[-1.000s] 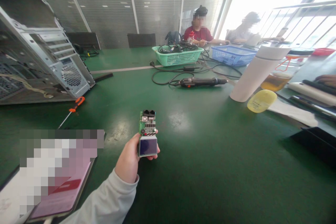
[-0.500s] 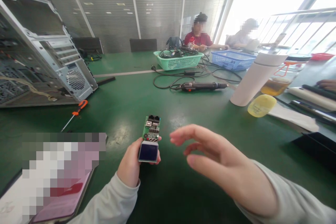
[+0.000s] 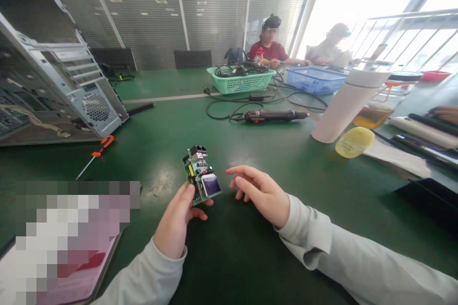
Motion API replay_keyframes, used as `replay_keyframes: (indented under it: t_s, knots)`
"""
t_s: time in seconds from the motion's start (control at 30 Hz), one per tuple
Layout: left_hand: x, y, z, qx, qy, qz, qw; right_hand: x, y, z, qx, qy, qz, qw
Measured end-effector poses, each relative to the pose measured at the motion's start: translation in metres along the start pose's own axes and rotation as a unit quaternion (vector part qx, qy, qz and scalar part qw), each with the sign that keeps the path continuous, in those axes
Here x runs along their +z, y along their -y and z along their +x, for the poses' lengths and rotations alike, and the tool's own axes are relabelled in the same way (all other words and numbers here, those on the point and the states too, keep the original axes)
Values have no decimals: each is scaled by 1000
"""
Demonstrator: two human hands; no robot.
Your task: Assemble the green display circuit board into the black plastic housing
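Observation:
A green circuit board with a small dark screen and black sockets at its far end is tilted above the table. My left hand is closed on the board's left and lower edge, the thumb on its near side and fingers underneath. Just right of the board, my right hand hovers with its fingers apart and holds nothing; its fingertips point at the board without touching it.
An open computer case stands at left, an orange-handled screwdriver before it. Ahead lie a corded electric screwdriver, a green basket of cables and a blue basket. A white tumbler stands right. Two people sit beyond.
My left hand has turned the circuit board, so its side and stacked parts now show. My right hand has drawn farther forward and left, its fingers lower and closer to the board.

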State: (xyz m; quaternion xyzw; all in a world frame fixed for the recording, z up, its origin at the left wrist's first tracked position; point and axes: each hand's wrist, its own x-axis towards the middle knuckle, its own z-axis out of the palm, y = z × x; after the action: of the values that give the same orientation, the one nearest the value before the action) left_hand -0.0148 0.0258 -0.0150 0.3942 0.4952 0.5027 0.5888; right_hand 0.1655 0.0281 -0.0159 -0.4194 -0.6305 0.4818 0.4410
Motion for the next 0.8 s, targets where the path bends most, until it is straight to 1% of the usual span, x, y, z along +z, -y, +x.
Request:
replay_keyframes:
  t_s: [0.1, 0.2, 0.3, 0.37, 0.4, 0.47, 0.53, 0.57, 0.6, 0.67, 0.73, 0.8]
  knots:
    - [9, -4, -10, 39, -25, 30, 998, -4, -4, 3, 9, -12, 15, 1000]
    - [14, -5, -15, 74, -21, 32, 996, -5, -3, 2, -30, -38, -23, 999]
    - [15, -5, -16, 92, -23, 54, 994, -4, 5, -4, -105, -84, -96, 986]
    - [14, -7, -17, 123, -36, 112, 985, -3, 12, -8, -176, -110, -169, 963]
    - [13, -9, -18, 152, -38, 151, 976, -2, 15, -10, -216, -114, -213, 946]
    - [11, -12, -21, 231, -35, 242, 942, -1, 21, -12, -290, -103, -304, 902]
    - [10, -14, -24, 316, -27, 334, 888, 0, 25, -14, -344, -78, -384, 853]
    - [8, -15, -25, 352, -22, 374, 858, 1, 26, -14, -358, -67, -413, 835]
    - [7, -15, -26, 380, -18, 407, 830, 1, 26, -15, -363, -60, -433, 823]
    - [5, -15, -25, 417, -5, 459, 785, 0, 27, -14, -363, -62, -452, 813]
    - [2, -14, -24, 440, 12, 497, 748, -1, 27, -13, -366, -67, -464, 804]
    - [0, -15, -22, 456, 27, 519, 722, -4, 29, -11, -375, -60, -477, 793]
